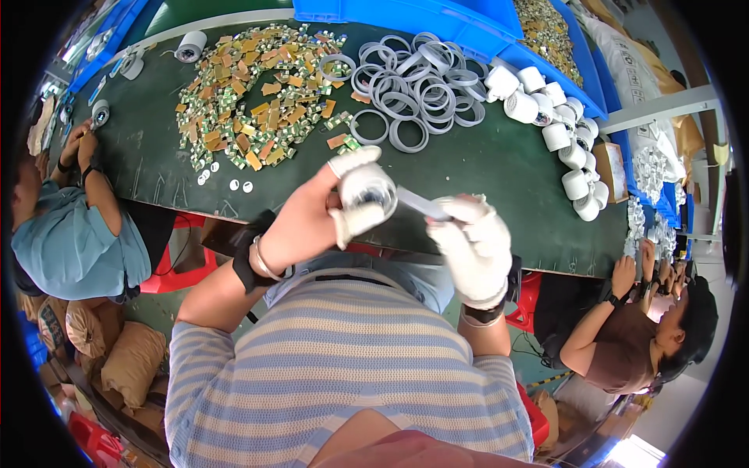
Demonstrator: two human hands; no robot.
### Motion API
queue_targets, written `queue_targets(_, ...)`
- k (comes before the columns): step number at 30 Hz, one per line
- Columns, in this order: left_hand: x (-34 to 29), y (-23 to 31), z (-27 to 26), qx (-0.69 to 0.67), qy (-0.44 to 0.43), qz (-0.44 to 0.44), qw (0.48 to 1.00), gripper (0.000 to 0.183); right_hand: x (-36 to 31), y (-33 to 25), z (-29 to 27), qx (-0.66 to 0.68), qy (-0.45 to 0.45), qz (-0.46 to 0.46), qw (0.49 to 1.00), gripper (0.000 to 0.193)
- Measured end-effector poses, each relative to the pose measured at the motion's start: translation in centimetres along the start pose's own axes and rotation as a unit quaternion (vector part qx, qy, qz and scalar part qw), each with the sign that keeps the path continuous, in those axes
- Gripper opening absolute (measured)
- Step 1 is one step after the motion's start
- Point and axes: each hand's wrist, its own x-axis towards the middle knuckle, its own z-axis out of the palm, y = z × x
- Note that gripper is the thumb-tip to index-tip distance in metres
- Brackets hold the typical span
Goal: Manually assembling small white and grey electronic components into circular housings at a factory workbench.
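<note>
My left hand [304, 207], with white covers on some fingers, is closed around a white cylindrical housing [365, 189]. The housing's open, shiny end faces right, and its inside is blurred. Close to that end, my right hand [476, 246] in a white glove pinches a flat grey strip-like piece [421, 203]. It may be a ring seen edge-on; I cannot tell. The tip of this piece is near the housing's rim, and whether they touch is unclear. Beyond my hands lies a heap of grey rings [400, 104] on the dark green table [312, 175].
A spread of small circuit boards [234, 105] covers the table's left-centre. White cylindrical housings [573, 158] line the right side, beside blue bins [421, 17]. Small white discs [235, 185] lie near the front edge. Co-workers sit at left [78, 234] and right [624, 335].
</note>
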Motion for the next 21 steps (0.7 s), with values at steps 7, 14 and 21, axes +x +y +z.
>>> queue_targets(7, -0.5, -0.3, 0.8, -0.381, -0.023, -0.128, 0.916, 0.066, 0.8, -1.0, 1.4, 0.175, -0.055, 0.158, 0.970, 0.026)
queue_targets(14, -0.8, -0.9, 1.5, -0.391, -0.056, -0.052, 0.917, 0.084, 0.0, -0.8, 1.8, 0.115, -0.002, 0.083, 0.990, 0.024)
queue_targets(21, -1.1, -1.0, 1.9, -0.267, -0.031, -0.040, 0.962, 0.119, 0.1, -1.2, 1.4, 0.058, -0.024, 0.098, 0.993, 0.023)
